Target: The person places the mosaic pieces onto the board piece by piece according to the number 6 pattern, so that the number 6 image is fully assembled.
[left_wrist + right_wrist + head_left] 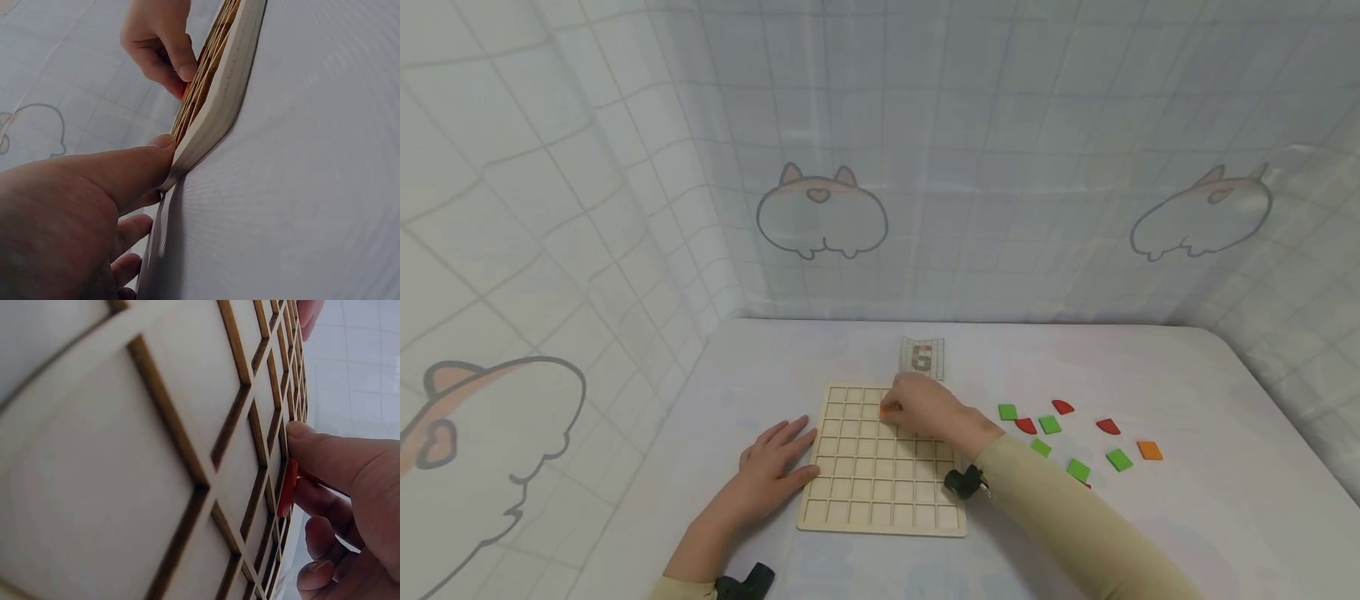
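Note:
A pale wooden board (850,492) with a grid of raised ridges lies on the table. Over its upper rows, my right hand (921,406) pinches a small orange tile (886,412) between thumb and fingers. In the right wrist view the tile (287,487) looks reddish orange and stands on edge against the grid, with the thumb close by it. My left hand (769,473) rests spread on the table at the board's left side. Its thumb (159,147) touches the board's edge in the left wrist view.
Right of the board lie several green squares (1118,459), several red quarter-circle pieces (1108,427) and one orange square (1150,450). Behind the board is a gridded sheet (922,357) with a coloured pattern. A patterned curtain (970,208) hangs beyond the table's back edge.

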A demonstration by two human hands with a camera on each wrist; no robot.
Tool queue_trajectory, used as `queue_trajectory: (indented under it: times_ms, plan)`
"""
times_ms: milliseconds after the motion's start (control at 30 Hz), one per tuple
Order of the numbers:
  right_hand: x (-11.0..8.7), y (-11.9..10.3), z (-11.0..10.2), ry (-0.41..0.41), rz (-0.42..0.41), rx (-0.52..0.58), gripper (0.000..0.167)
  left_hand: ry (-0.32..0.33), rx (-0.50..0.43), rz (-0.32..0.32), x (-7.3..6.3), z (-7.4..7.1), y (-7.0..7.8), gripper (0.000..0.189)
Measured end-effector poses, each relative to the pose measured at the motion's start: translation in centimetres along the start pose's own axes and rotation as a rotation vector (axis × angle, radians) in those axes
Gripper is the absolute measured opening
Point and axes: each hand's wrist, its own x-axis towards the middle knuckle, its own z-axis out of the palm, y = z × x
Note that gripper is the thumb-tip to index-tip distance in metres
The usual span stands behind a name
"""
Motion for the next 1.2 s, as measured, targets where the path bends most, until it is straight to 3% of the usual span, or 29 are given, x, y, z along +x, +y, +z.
queue_trajectory:
  times_ms: [200,333,400,600,1200]
  plan:
    - [0.0,0.1,0.1,0.005,-0.038,-0.065,0.018,-0.004,0.007,0.001,0.0,0.0,-0.1,0.064]
    - [0.0,0.1,0.1,-0.009,-0.019,-0.066,0.01,-0.002,0.004,0.002,0.0,0.1,-0.2,0.064]
    - [-0.2,0.0,0.1,-0.011,-0.004,-0.051,0.011,-0.005,0.006,0.001,0.0,0.1,-0.2,0.064]
    - [-1.0,-0.1,-0.2,0.015,0.024,0.019,0.033,-0.011,0.008,-0.002,0.0,0.1,-0.1,0.064]
    - [-4.8,2.3,-1.6,0.094,0.086,0.121,0.03,-0.011,0.028,0.0,0.1,0.1,-0.1,0.065]
